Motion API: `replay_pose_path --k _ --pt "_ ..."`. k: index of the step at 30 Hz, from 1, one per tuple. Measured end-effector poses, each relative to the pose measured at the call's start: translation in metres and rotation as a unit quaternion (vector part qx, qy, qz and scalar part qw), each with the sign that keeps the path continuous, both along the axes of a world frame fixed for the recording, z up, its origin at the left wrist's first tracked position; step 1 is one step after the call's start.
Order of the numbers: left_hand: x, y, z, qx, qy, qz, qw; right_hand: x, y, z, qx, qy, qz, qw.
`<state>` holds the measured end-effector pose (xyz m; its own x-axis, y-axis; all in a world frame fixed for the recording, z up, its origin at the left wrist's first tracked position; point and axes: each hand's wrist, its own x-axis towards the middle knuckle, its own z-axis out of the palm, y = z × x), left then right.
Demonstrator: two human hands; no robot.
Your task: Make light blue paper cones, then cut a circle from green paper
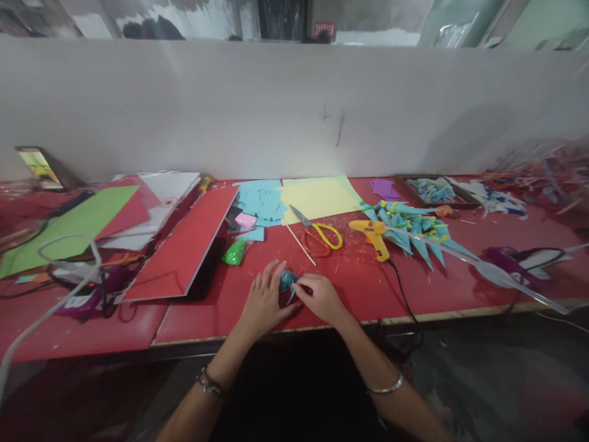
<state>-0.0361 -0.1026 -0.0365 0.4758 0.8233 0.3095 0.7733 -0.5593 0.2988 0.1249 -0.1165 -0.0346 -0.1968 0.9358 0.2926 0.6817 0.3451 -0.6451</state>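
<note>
We have our left hand (267, 299) curved around the left side of a coiled blue paper piece (288, 280), thumb and fingers parted, while our right hand (319, 298) has its thumb and fingertips drawn close together at the coil's right side; whether they pinch it, we cannot tell. The coil sits near the front edge of the red table (276, 313), between our hands. Just beyond it lie a thin stick (300, 244) and the open scissors (317, 228), with a bright green packet (235, 252) to their left and a yellow glue gun (373, 236) to their right. Farther out, we see blue paper squares (262, 204), pale yellow sheets (318, 195), a tilted red board (186, 245) and spiky blue paper shapes (414, 228).
</note>
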Motion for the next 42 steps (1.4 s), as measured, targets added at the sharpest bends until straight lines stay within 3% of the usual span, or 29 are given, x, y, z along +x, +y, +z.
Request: replay_pose_path --k 4,8,17,21,25,31,42 --pt "0.001 0.010 0.000 0.023 -0.035 0.002 0.999 -0.001 0.000 0.000 0.001 0.017 -0.002 1.000" --pt "-0.004 0.030 0.005 -0.002 -0.031 -0.001 1.000 -0.001 -0.001 -0.001 -0.016 0.058 -0.026 0.998" --pt "-0.001 0.073 0.015 -0.064 -0.073 -0.012 0.995 -0.001 -0.001 -0.003 -0.010 0.044 -0.032 0.998" --pt "-0.014 0.091 0.029 -0.088 -0.013 -0.079 0.993 -0.001 -0.002 -0.001 -0.006 0.038 -0.033 0.999" --pt "-0.031 0.115 0.042 -0.073 0.090 -0.014 0.993 -0.002 -0.002 0.000 -0.007 0.051 -0.028 0.998" --pt "-0.032 0.142 0.044 -0.110 0.226 0.084 0.964 -0.003 -0.001 -0.001 -0.004 0.042 -0.029 0.999" --pt "-0.021 0.163 0.052 -0.138 0.270 0.075 0.950 -0.004 -0.001 -0.003 0.009 0.048 -0.023 0.999"
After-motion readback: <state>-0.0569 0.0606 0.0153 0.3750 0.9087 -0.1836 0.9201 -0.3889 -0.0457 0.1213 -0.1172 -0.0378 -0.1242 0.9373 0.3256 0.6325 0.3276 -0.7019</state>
